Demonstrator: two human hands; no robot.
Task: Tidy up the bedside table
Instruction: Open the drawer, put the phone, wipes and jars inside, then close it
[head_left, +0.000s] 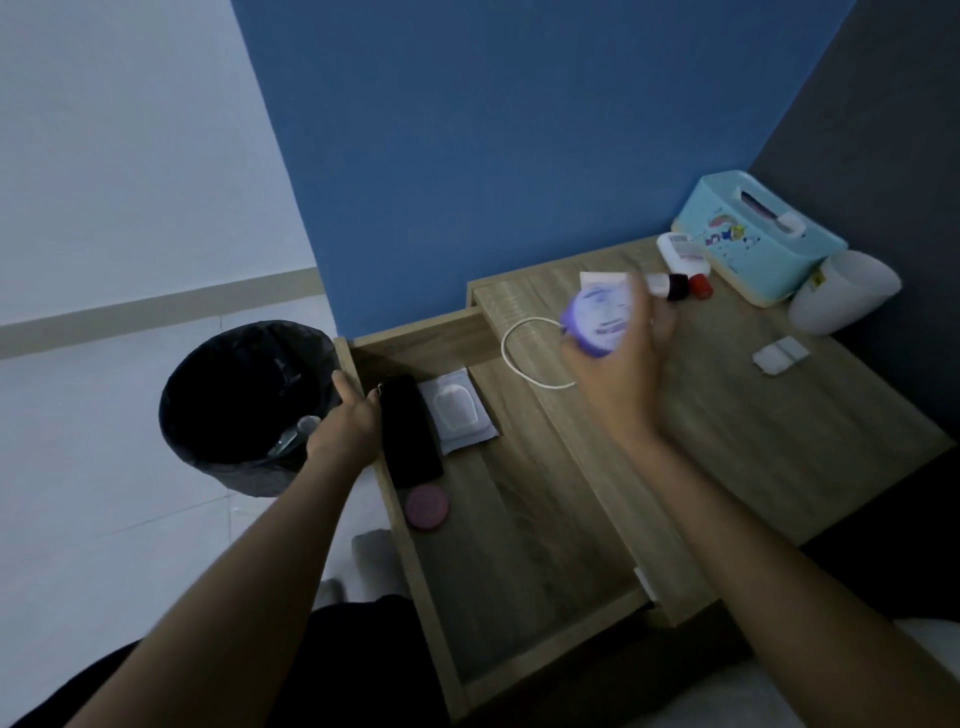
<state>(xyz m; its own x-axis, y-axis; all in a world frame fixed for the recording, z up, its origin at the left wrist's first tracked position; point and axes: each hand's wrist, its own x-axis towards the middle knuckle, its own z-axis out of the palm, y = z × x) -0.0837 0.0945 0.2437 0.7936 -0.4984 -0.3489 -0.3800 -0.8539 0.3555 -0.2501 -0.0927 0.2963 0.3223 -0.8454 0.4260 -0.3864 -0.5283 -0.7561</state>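
Note:
My right hand (623, 358) grips a round purple container (597, 319) above the wooden bedside table (753, 415); the picture is blurred there. My left hand (348, 415) holds the left wall of the pulled-out drawer (519, 545). Inside the drawer lie a black pouch (410, 431), a white wipes pack (457, 410) and a round pink compact (427, 506). On the tabletop sit a white cable loop (511, 358), small bottles with black and red caps (685, 287), a white tube (678, 249) and a small white packet (781, 354).
A teal tissue box (753, 239) and a white rounded object (841, 291) stand at the table's back right corner. A black-lined waste bin (234, 400) with some rubbish stands on the floor left of the drawer. Blue wall behind, bed edge at lower right.

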